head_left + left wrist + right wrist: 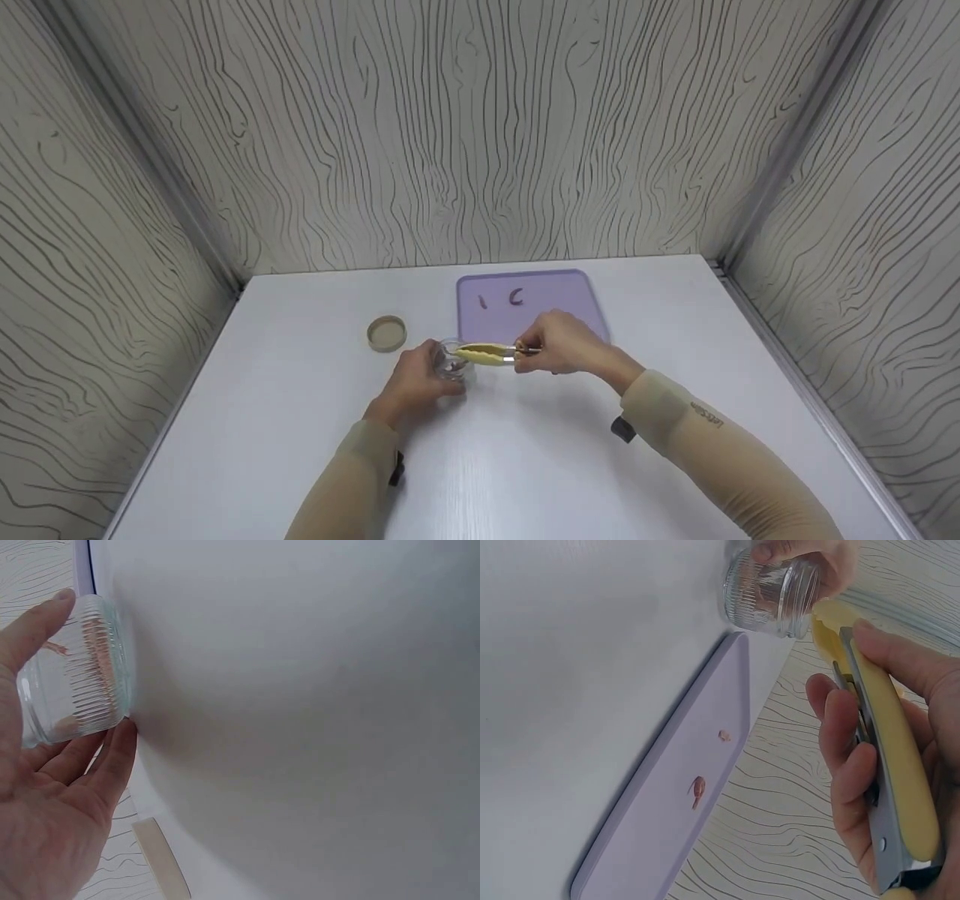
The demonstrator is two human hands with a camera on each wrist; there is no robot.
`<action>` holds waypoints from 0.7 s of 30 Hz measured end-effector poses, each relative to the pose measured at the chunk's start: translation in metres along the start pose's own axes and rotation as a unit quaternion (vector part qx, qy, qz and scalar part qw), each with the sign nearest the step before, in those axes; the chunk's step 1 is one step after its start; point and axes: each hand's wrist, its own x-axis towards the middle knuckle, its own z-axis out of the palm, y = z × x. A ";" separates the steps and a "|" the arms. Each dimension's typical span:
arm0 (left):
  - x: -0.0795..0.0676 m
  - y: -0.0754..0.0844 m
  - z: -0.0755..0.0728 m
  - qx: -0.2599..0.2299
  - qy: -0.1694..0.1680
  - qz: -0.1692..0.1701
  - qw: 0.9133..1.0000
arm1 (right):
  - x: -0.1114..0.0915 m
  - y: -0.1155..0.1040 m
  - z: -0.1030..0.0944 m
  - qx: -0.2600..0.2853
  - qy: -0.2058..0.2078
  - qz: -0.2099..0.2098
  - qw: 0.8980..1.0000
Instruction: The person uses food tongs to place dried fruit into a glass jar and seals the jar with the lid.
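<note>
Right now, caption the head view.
Left hand grips a glass jar; right hand holds yellow tongs at its mouth.

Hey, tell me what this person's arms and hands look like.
Both arms wear long beige sleeves. The right sleeve carries small dark lettering, too blurred to read surely; the left sleeve shows none. A small black piece shows beside the left sleeve, another beside the right. The left hand and right hand are ungloved.

Yellow tongs [484, 354], plain lilac tray [551, 289]
</note>
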 end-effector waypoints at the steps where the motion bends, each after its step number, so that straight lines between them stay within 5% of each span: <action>1: 0.000 0.000 0.000 0.000 0.001 -0.001 1.000 | 0.000 0.000 0.000 0.000 0.000 0.001 1.000; 21: -0.001 -0.001 -0.001 -0.015 -0.014 0.012 1.000 | 0.004 0.006 0.000 -0.036 0.005 -0.046 0.998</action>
